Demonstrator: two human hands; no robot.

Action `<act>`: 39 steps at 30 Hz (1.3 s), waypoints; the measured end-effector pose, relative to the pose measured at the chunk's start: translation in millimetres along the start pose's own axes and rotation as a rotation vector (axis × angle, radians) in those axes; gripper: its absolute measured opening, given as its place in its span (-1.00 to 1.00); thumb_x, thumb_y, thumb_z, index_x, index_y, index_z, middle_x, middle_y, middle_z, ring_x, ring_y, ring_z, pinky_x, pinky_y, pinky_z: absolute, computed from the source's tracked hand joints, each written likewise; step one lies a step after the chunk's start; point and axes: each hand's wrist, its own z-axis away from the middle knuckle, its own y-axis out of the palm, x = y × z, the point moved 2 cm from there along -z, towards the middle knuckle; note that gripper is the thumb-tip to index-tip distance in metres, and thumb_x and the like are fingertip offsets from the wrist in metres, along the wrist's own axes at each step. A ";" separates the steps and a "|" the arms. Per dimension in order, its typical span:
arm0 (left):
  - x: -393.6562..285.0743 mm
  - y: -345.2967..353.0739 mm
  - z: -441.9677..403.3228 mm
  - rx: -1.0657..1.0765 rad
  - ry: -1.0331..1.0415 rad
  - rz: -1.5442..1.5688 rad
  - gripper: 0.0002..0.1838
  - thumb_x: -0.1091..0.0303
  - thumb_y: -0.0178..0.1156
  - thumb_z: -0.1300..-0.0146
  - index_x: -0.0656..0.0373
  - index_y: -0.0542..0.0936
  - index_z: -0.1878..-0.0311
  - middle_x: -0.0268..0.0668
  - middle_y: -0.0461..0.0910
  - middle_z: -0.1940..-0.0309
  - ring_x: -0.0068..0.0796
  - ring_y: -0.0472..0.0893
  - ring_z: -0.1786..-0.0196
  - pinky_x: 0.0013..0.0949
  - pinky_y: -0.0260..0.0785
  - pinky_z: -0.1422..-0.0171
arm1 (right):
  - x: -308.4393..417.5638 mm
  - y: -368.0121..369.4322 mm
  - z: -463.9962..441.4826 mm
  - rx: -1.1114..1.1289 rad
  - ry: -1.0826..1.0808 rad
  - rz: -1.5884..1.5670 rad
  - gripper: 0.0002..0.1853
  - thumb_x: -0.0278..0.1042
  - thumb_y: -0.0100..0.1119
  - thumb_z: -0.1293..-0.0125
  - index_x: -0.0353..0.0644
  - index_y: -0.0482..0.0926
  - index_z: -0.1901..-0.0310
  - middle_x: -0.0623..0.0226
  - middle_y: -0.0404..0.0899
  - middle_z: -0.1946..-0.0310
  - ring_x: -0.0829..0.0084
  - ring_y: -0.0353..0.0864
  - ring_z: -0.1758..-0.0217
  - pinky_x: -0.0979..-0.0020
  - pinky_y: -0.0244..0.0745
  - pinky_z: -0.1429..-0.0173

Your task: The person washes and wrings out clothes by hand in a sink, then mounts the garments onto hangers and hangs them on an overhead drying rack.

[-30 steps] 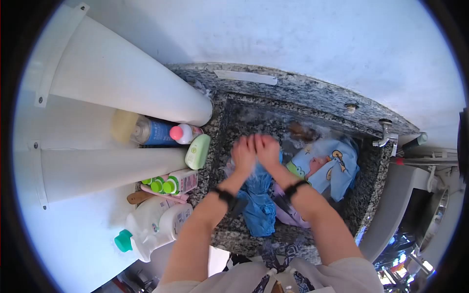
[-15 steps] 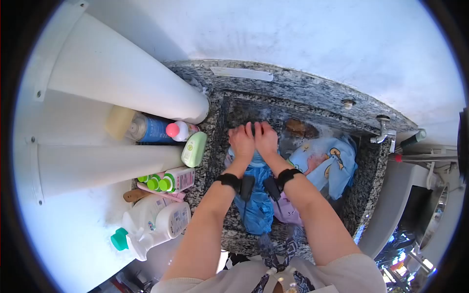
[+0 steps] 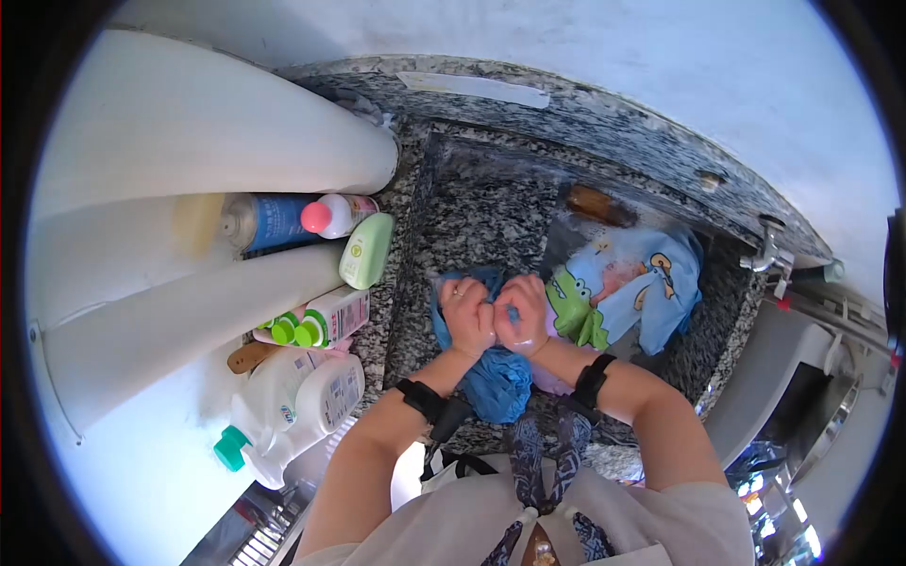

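My left hand [image 3: 469, 316] and my right hand [image 3: 521, 319] are side by side in the stone sink, knuckles nearly touching. Both are closed on a blue cloth [image 3: 497, 385], wet-looking and bunched; a bit of blue shows in the curl of my right fingers. Part of it spreads beyond my left fingers, and the rest hangs in a crumpled wad below my wrists. Right of my right hand lies a light blue cloth [image 3: 637, 292] with cartoon prints, a green crocodile among them. A pinkish-purple cloth [image 3: 550, 379] is mostly hidden under my right forearm.
A brown block [image 3: 600, 205] lies near the sink's back wall. The tap [image 3: 769, 247] is at the right corner. Along the left ledge stand a green bottle [image 3: 366, 251], a pink-capped bottle [image 3: 332, 216], a blue can [image 3: 274, 223] and white jugs [image 3: 326, 406], between thick white pipes [image 3: 264, 123].
Both hands have drawn back toward my body with the blue cloth, bunching it up. My elbows are bent wider, and my fingers are now curled inward. The view has shifted slightly.
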 end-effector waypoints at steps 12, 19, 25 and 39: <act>12.7 18.3 -55.8 0.347 0.144 -0.003 -0.84 0.39 -0.01 0.06 0.28 0.48 0.53 -0.05 0.48 0.53 0.02 0.46 0.32 -0.08 0.32 0.18 | -33.0 -6.4 -18.2 -0.021 -0.026 -0.191 -0.83 -0.36 0.10 -0.03 -0.24 0.44 0.36 0.13 0.46 0.40 0.02 0.47 0.28 0.20 0.39 0.22; -109.1 15.1 -70.5 0.664 -0.454 0.257 -0.33 -0.06 0.24 -0.10 0.37 0.47 -0.06 -0.13 0.57 0.06 -0.30 0.56 0.07 -0.28 0.37 -0.01 | -16.3 -120.6 10.4 -0.397 1.232 -1.206 -0.63 -0.10 -0.06 -0.24 -0.21 0.56 0.13 0.21 0.62 0.17 0.26 0.60 0.11 0.21 0.47 -0.03; -213.8 -6.7 -40.1 0.486 -0.222 0.601 -0.31 0.14 0.45 0.10 0.32 0.41 -0.06 -0.12 0.57 0.15 -0.35 0.55 0.08 -0.32 0.37 -0.05 | 57.0 -277.0 26.2 -0.497 0.724 -0.997 -0.85 -0.23 0.19 -0.23 -0.12 0.53 0.31 0.42 0.57 0.34 0.53 0.53 0.25 0.42 0.40 0.09; -93.1 148.3 77.8 0.683 -0.123 -0.652 -0.14 0.44 0.23 0.11 -0.08 0.18 -0.36 -0.11 0.21 -0.31 0.07 0.38 -0.05 -0.04 0.41 0.03 | -122.8 -132.0 42.2 0.319 0.413 0.946 -0.14 0.37 -0.03 -0.14 0.09 0.08 -0.40 0.11 -0.29 -0.46 -0.01 -0.19 -0.47 -0.28 -0.28 -0.38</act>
